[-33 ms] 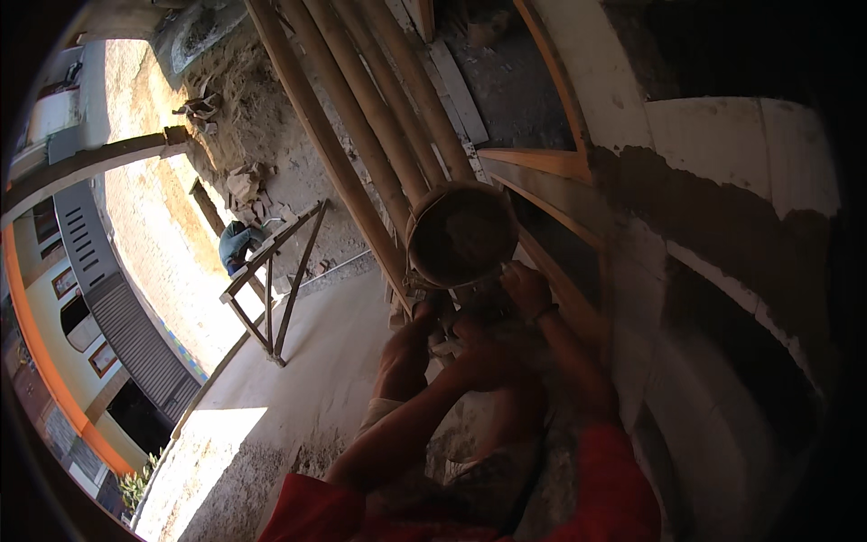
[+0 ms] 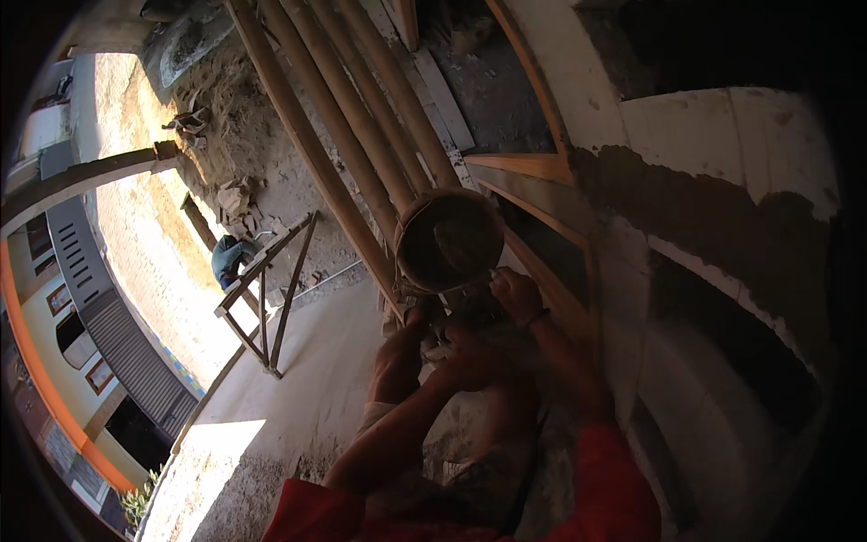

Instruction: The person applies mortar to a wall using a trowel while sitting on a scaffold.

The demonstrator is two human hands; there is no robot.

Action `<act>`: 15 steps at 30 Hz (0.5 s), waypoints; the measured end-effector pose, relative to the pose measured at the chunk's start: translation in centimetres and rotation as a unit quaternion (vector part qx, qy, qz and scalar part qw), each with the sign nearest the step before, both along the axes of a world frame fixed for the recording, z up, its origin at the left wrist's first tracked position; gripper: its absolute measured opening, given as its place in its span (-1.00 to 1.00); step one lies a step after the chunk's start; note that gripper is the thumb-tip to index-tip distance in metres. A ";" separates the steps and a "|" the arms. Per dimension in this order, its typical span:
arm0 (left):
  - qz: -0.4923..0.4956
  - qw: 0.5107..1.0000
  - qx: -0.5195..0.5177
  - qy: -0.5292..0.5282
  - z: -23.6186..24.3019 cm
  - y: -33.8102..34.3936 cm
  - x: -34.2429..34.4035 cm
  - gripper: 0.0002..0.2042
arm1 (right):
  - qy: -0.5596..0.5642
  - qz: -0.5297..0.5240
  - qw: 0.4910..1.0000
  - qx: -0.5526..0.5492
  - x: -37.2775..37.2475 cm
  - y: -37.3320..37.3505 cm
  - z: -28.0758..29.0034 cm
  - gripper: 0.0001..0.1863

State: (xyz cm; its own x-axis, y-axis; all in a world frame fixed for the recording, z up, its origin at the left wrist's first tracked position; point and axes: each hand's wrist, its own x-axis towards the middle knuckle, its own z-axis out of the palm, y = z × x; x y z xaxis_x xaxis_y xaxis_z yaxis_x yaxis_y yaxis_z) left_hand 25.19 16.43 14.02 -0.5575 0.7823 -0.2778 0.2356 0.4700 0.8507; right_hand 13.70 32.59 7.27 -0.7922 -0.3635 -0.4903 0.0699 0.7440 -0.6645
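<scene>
A dark round bucket [image 2: 420,203] stands with its mouth toward me at the near end of several bamboo poles. Inside it lies a dim brownish mass. My right hand [image 2: 517,296] is closed beside the bucket's lower right rim. A small pale tip shows at its fingers, but I cannot make out what it belongs to. My left hand [image 2: 477,355] is by my bent legs, below the bucket. Deep shade hides its fingers, and I cannot see anything held in it.
Long bamboo poles [image 2: 348,99] run away from me beside a wall with patchy dark plaster [image 2: 682,185]. Orange-brown wooden frames [image 2: 533,81] edge dark openings. To the left, on lower ground, are a wooden trestle [image 2: 264,316] and a bent-over person [image 2: 230,257].
The whole view has shifted slightly, so the bucket and poles appear a little farther left. My right hand stays closed by the bucket's rim, and my left hand stays by my legs.
</scene>
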 end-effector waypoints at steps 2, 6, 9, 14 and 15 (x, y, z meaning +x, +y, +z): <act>-0.044 0.997 -0.066 -0.006 2.2 -0.7 -0.9 -0.78 | 0.057 -0.050 0.995 -0.065 1.0 1.0 5.6 -0.63; 0.136 0.989 -0.002 -0.061 9.5 -3.8 -2.0 -0.73 | -0.012 -0.089 0.995 -0.040 1.3 3.2 22.3 -0.55; 0.090 0.992 -0.077 -0.048 11.9 -6.7 -2.9 -0.65 | 0.004 -0.096 0.995 -0.010 -1.9 3.4 40.7 -0.57; 0.120 0.981 -0.061 -0.137 29.0 -8.1 -9.7 -0.61 | 0.109 -0.092 0.987 0.074 -1.5 7.9 63.5 -0.49; 0.160 0.976 -0.070 -0.130 29.4 -9.4 -9.8 -0.59 | 0.144 -0.070 0.985 0.071 -1.9 7.9 67.3 -0.49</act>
State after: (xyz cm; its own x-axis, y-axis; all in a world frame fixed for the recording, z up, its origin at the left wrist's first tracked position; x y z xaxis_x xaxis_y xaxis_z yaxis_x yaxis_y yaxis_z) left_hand 15.42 6.99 43.38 -0.6627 0.5242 -0.5348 -0.1579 0.6003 0.7841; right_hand 11.81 40.48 74.58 -0.9429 -0.1854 -0.2767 0.0020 0.8275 -0.5614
